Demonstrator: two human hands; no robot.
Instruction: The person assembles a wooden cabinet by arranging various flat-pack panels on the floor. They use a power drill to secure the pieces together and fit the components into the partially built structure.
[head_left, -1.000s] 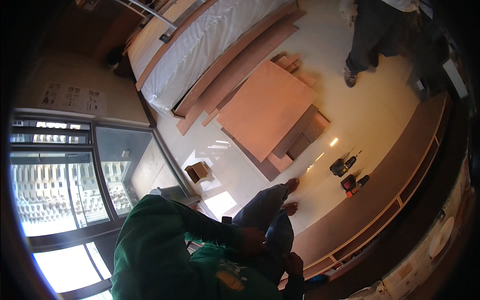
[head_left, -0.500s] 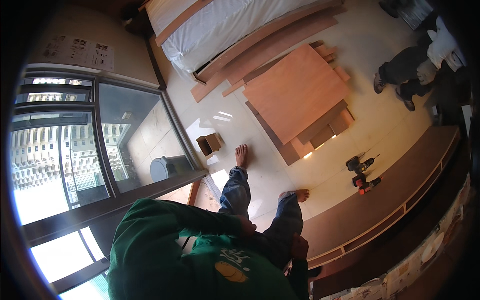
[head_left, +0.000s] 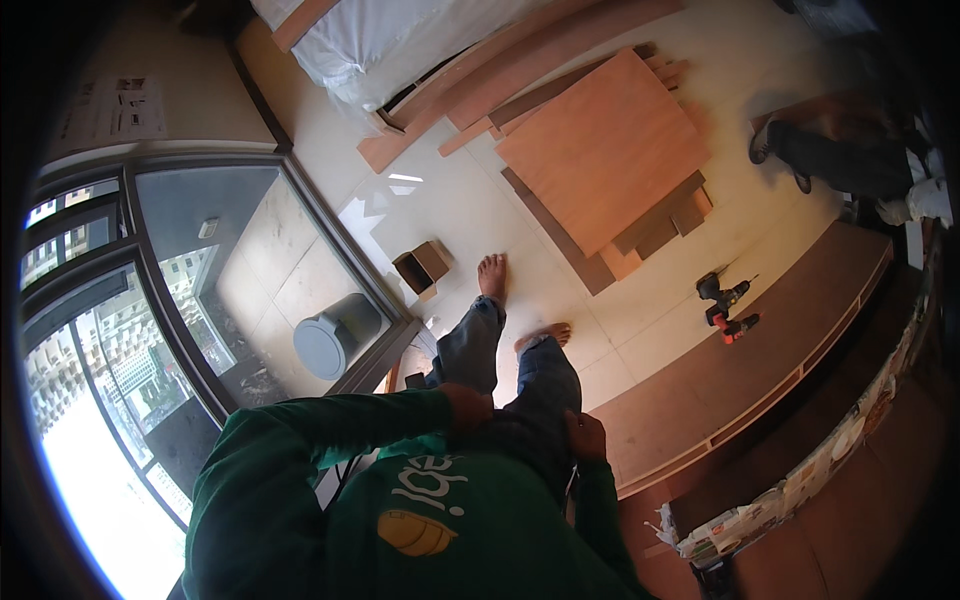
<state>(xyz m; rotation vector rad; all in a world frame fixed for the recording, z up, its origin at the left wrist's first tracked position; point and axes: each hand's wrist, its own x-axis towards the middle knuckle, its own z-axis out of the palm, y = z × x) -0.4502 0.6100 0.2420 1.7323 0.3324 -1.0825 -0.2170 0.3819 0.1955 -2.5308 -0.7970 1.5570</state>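
I look down my own green shirt, blue jeans and bare feet (head_left: 492, 275) on a pale tiled floor. My left hand (head_left: 465, 405) comes out of a green sleeve and presses against the jeans at my hip, its fingers hidden. My right hand (head_left: 585, 437) lies against the jeans on the other side, fingers curled at the fabric. Neither hand shows any tool in it.
Flat wooden panels (head_left: 600, 150) lie stacked ahead, with two power drills (head_left: 725, 300) to their right. A small open cardboard box (head_left: 422, 265) sits by my feet. A long wooden frame (head_left: 760, 360) lies at right. Another person's legs (head_left: 840, 160) show at upper right. A grey bin (head_left: 335, 335) stands behind the glass door.
The view has swung, so the panels and drills sit further right. My legs have stepped and both bare feet now show. Both hands stay at my waist.
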